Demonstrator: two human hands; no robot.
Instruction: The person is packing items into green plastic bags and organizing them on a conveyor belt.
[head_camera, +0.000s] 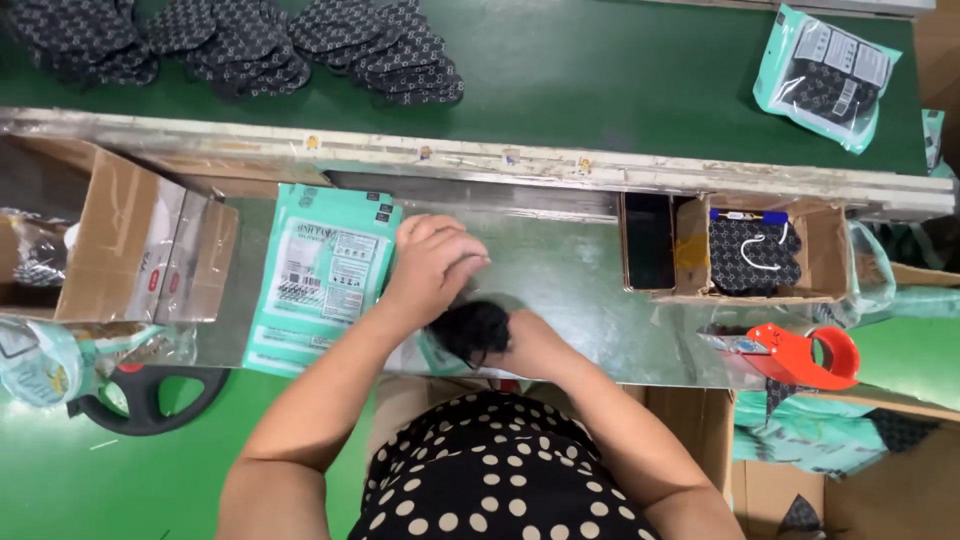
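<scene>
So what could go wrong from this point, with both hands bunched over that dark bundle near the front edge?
1. The dark bundle under the left hand and right hand sits close to the metal table's front edge; pieces could slide off.
2. The orange tape dispenser lies at the same edge, near the right forearm, and might get knocked off.
3. The teal pouch stack by the left forearm looks fanned and could be pushed askew.

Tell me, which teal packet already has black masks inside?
The teal packet lying alone on the green belt, top right; dark masks show through it. The stack by the left hand looks flat.
</scene>
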